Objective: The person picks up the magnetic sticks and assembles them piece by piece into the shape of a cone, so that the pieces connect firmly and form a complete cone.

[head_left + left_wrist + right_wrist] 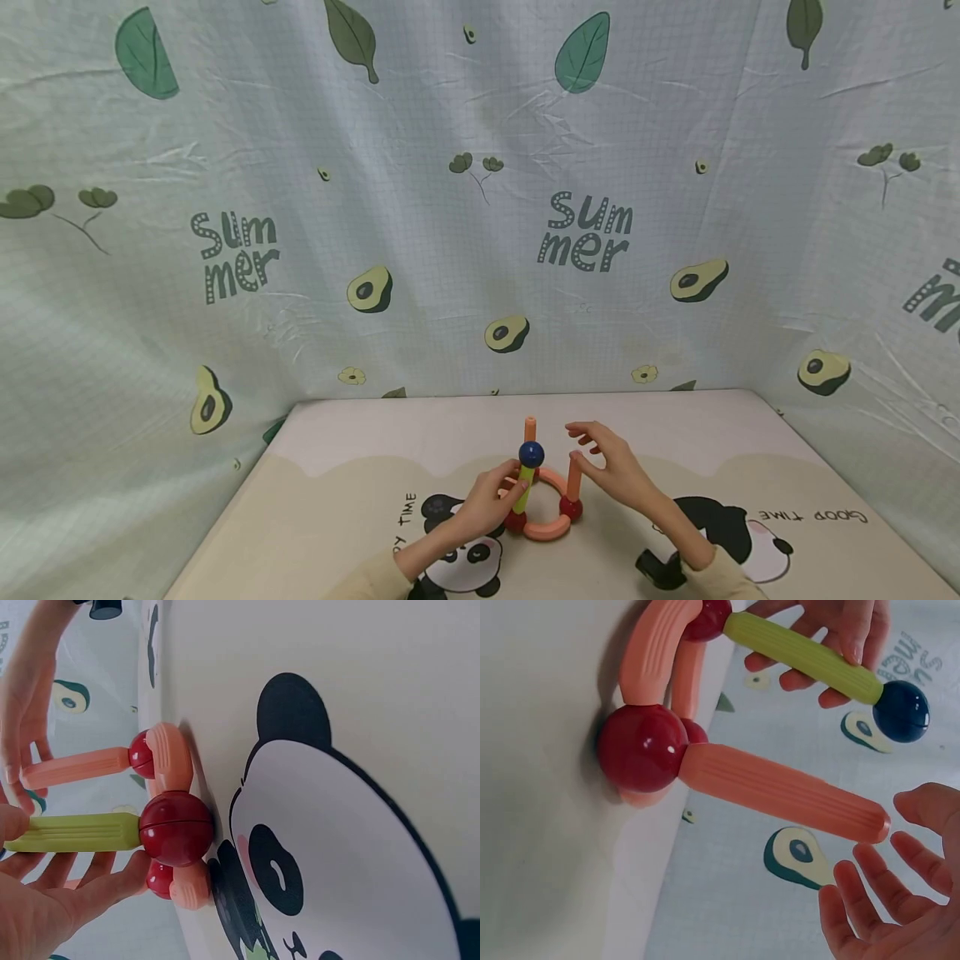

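Note:
Several magnetic building pieces stand joined on the table. Curved orange rods (547, 531) and red balls (570, 507) make a ring at the base. My left hand (486, 502) holds an upright yellow-green rod (802, 656) between thumb and fingers; a blue ball (531, 454) tops it, and a red ball (176, 829) is at its foot. At the ring's right, a straight orange rod (780, 791) rises from another red ball. Around that rod's upper end my right hand (618, 473) spreads its loosely bent fingers; whether a fingertip touches is unclear. Another orange rod (530, 427) shows behind the blue ball.
The pale tabletop (337, 467) carries printed pandas (461, 567). Behind it hangs a curtain (435, 225) with avocado and leaf prints, which also runs along both sides. A black device (660, 571) sits by the right wrist.

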Tool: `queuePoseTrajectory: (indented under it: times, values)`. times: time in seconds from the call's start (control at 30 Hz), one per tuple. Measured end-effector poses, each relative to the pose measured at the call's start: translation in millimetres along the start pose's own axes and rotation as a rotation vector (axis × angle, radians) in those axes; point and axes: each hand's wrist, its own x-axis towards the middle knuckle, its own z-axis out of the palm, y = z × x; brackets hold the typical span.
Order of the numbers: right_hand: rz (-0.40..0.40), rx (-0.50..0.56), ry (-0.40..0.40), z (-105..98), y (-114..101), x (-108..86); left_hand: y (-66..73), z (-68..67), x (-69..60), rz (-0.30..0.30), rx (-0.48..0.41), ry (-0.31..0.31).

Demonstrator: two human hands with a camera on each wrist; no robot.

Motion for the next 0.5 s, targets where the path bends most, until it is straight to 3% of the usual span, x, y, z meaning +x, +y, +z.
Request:
queuePoseTrajectory:
  times: [0.3,0.5]
  values:
    - [0.143,0.075,-0.061,-0.9,5.7,-5.2,-3.8,1.3,-0.3,-0.005,-0.026,0.019]
    - [0.261,0.209,-0.147,-1.7,8.7,-8.0,-4.4,2.7,-1.2,0.020,0.002,0.058]
